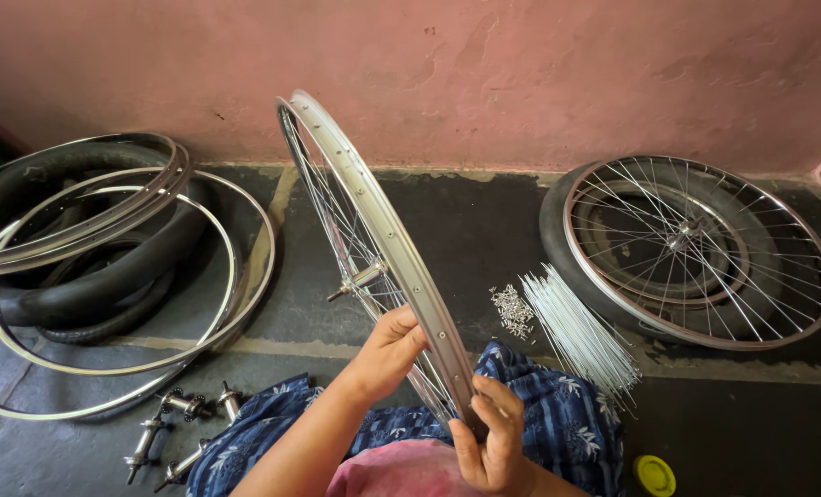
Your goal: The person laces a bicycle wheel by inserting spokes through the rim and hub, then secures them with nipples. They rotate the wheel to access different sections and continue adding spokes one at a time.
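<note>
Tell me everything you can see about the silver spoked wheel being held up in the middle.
The silver spoked bicycle wheel stands on edge, tilted, without a tyre. Its shiny metal rim has a row of small holes; thin wire spokes run to a metal hub with an axle sticking out. The left hand grips the rim from the spoke side, the right hand pinches its lower edge above blue patterned cloth.
</note>
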`<state>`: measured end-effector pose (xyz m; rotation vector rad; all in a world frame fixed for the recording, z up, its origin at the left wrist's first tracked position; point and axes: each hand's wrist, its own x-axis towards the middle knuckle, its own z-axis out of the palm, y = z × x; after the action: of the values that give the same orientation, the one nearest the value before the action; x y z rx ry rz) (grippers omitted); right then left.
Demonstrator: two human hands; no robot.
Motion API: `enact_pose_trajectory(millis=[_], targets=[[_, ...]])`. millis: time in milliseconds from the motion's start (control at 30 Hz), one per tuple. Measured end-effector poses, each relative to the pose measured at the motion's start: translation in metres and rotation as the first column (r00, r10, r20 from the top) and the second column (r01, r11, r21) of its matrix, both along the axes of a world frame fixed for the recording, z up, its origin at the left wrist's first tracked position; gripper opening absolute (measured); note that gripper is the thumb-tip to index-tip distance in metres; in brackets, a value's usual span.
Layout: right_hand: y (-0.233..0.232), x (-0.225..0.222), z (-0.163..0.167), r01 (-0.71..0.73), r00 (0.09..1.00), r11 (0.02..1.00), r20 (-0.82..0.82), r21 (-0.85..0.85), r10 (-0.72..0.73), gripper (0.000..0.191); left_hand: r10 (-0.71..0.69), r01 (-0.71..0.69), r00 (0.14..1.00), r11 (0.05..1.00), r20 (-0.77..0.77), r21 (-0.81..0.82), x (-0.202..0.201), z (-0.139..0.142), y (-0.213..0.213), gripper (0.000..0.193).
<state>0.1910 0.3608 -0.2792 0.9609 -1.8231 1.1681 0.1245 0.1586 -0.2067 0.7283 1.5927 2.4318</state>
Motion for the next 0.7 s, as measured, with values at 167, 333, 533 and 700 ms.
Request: enact_pose_trajectory(millis=[167, 333, 533, 700], targets=[[0.002, 0.0, -0.004, -0.025, 0.999, 1.0, 0.025, -0.015, 0.025, 0.057, -0.024, 0.022, 0.999, 0.998, 0.026, 0.058, -0.003, -0.001, -0.002, 0.021], [0.001, -0.001, -0.007, -0.048, 0.999, 0.998, 0.019, -0.033, 0.049, 0.057, 0.058, -0.059, 0.998, 0.997, -0.036, -0.05, 0.0, -0.001, 0.001, 0.027], [-0.02, -0.005, 0.0, -0.034, 0.997, 0.997, 0.065, -0.07, 0.038, 0.06, 0.422, -0.427, 0.902, 0.903, -0.09, -0.05, 0.023, 0.03, 0.011, 0.04], [-0.063, -0.002, 0.02, -0.359, 0.899, 0.927, 0.227, -0.11, 0.375, 0.064, 0.677, -0.749, 0.645, 0.652, -0.355, -0.117, 0.056, 0.059, 0.008, 0.082]])
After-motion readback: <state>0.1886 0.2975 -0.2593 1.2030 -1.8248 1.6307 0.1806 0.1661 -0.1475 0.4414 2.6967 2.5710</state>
